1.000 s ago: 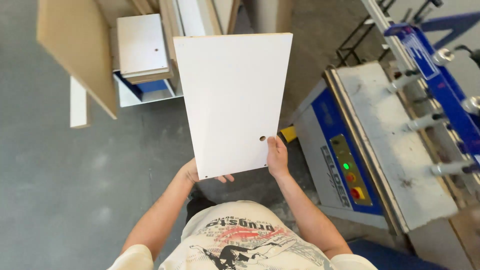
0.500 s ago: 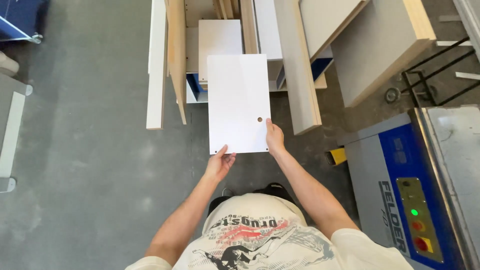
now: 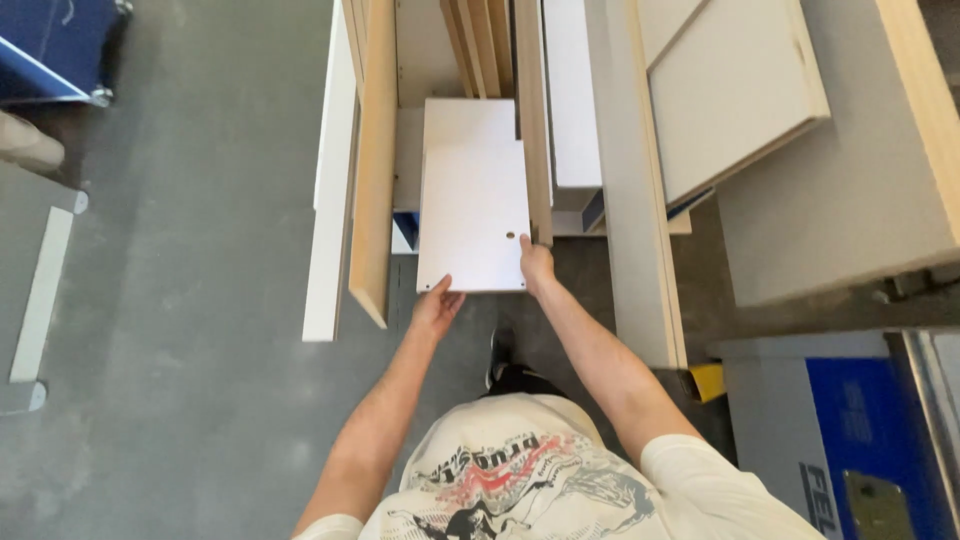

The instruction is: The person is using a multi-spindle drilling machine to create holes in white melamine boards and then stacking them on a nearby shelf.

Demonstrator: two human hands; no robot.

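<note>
— What is that person holding?

— A flat white board (image 3: 472,215). It has one small round hole near its near right corner. Both hands are on its near edge. The left hand (image 3: 437,308) is curled under the near left corner, and the right hand (image 3: 536,268) grips the near right corner, just by the hole.

— Why hold it at the corners like that?

— I think it keeps the board level and straight, so it does not tip to one side.

— Where is the board?

— It lies over another white board (image 3: 468,120) that sticks out on the far side. It sits in a gap between a tall wooden panel (image 3: 374,160) on the left and a thin wooden panel (image 3: 532,120) on the right. The boards stand on edge, maybe so each one is easy to pull out.

— Any signs or labels?

— A blue machine (image 3: 860,430) is near on the right, with white letters on its side and a brass-coloured plate. A yellow block (image 3: 706,380) sits beside it. A blue cart (image 3: 50,50) is far on the left. A white strip (image 3: 42,295) lies on the grey floor (image 3: 200,350).
</note>
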